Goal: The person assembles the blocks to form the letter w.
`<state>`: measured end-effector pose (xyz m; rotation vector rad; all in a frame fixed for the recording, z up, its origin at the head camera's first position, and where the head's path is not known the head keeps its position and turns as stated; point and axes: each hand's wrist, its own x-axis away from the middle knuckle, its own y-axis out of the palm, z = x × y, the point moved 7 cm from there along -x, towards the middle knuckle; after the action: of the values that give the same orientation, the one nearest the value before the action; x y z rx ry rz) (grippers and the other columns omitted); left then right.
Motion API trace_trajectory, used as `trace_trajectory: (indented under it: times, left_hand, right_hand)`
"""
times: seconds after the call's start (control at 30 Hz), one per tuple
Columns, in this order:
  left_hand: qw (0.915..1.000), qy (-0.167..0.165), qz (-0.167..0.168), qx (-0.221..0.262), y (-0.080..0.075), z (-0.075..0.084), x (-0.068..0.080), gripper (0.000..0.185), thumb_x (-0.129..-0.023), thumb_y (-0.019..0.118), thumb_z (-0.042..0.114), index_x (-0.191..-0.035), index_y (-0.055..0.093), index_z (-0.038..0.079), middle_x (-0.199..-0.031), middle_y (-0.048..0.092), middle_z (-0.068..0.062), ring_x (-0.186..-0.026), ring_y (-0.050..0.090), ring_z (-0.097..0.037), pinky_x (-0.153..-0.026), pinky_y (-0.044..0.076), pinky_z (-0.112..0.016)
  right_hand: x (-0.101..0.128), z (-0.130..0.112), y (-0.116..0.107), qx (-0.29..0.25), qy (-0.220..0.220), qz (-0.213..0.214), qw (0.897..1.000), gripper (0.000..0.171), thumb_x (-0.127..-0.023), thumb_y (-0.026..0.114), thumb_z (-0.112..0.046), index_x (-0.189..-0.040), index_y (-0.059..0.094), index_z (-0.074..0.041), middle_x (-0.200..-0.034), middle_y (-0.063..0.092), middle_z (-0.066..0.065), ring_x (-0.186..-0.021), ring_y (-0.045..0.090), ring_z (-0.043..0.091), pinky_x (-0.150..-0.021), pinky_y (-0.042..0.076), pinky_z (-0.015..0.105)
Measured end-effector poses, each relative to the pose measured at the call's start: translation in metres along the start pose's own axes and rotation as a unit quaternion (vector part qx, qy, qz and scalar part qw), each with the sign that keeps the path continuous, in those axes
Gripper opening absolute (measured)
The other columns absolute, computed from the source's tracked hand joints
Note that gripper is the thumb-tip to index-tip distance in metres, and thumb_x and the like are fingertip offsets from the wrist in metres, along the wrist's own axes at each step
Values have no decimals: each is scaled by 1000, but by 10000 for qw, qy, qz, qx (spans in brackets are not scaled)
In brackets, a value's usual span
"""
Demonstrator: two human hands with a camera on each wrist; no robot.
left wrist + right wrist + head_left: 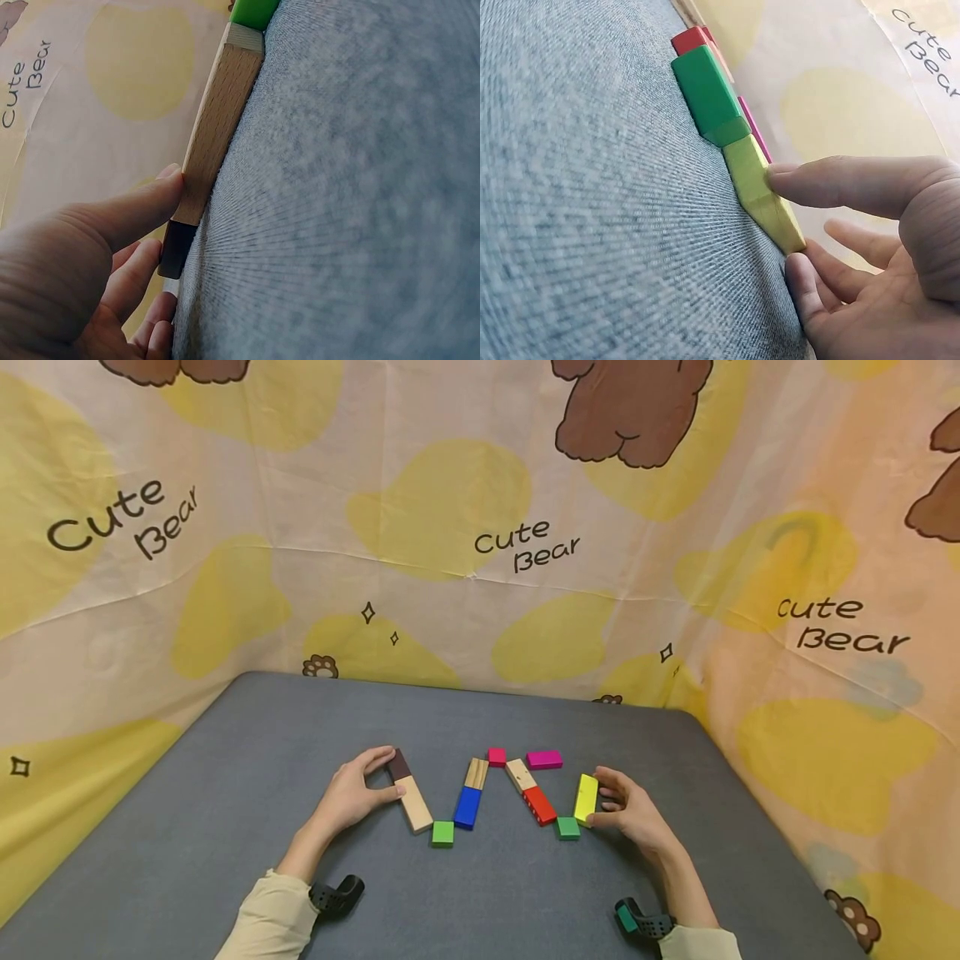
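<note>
Grey table (225,827), hands (348,793) curled on blocks (411,797).

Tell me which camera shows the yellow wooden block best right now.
The right wrist view: the flat yellow wooden block fills mid-frame, the right hand pinching it, a green block touching its end. The head view shows it small. The left wrist view misses it.

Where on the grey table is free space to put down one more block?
The grey felt table lies bare left of the left hand, right of the right hand, behind the small pink cube toward the bear-print curtain, and in front between the forearms. The zigzag from the brown-tipped wooden block to the yellow block is crowded.
</note>
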<state>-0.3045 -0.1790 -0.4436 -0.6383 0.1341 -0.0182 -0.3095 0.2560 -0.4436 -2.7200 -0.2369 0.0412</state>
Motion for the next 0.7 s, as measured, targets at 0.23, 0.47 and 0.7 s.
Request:
trace_trajectory:
  times: [0.23, 0.47, 0.7]
  left_hand:
    - [10000, 3, -10, -14, 0, -1, 0, 74, -85, 79, 30, -147, 45, 9, -141, 54, -6, -142, 23, -41, -109, 14, -63]
    - [10000, 25, -16, -18, 0, 0, 1, 74, -85, 79, 29, -147, 45, 9, -141, 54, -7, -142, 22, -41, -110, 12, -64]
    - [10000, -1, -16, -3, 0, 0, 2, 74, -85, 79, 30, -148, 45, 9, -141, 54, -6, -140, 24, -43, -107, 18, -64]
  right_hand:
    - [1, 1, 1, 90, -28, 20, 10000, 86, -74, 82, 0, -147, 37, 2, -145, 42, 22, -127, 41, 36, -104, 39, 50]
    - [2, 1, 1, 74, -12, 45, 10000, 87, -73, 82, 0, -147, 37, 2, -145, 42, 23, -128, 41, 37, -104, 38, 52]
    - [3, 0, 2, 14, 8, -12, 10000, 86, -75, 81, 0, -148, 36, 2, -146, 40, 23, -129, 40, 37, -105, 38, 52]
